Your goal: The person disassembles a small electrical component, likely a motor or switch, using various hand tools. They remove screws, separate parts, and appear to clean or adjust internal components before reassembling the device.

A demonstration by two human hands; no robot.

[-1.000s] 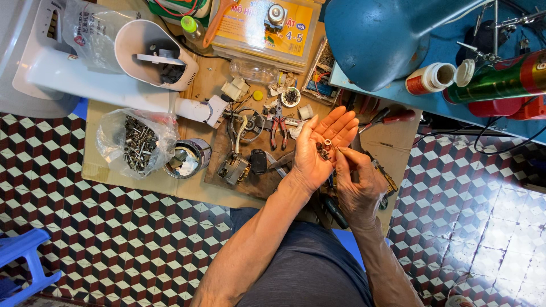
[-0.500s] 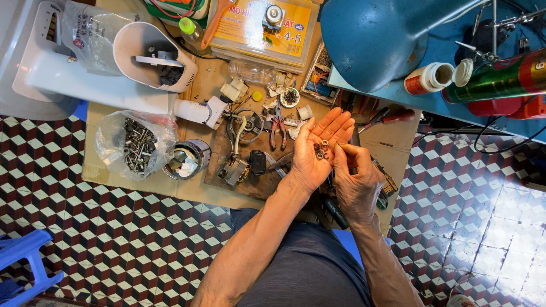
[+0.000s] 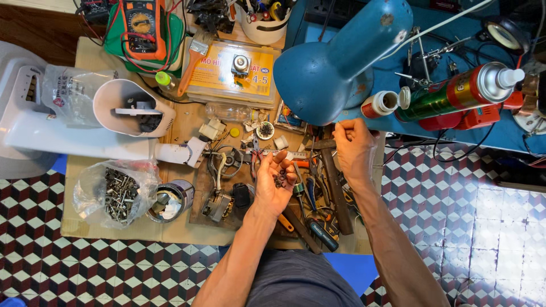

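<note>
My left hand [image 3: 273,187] lies palm up over the cluttered board, with several small dark screws [image 3: 280,179] resting at the base of its fingers. My right hand [image 3: 352,145] is raised to the right of it, just below the blue lamp shade [image 3: 335,68]. Its thumb and fingertips are pinched together on what looks like a tiny part, too small to make out. Under both hands lie screwdrivers [image 3: 318,227], a long dark bar [image 3: 335,187] and pliers [image 3: 255,162].
A white appliance body [image 3: 85,133] lies at the left, with a bag of screws [image 3: 116,193] and a tin can [image 3: 170,200] below it. Behind are a multimeter [image 3: 142,25], a yellow flat box [image 3: 233,74], a brush [image 3: 193,57] and a spray can [image 3: 466,91].
My right hand has left the left palm and moved up and right toward the lamp, fingers pinched. The left hand stays palm up with the screws.
</note>
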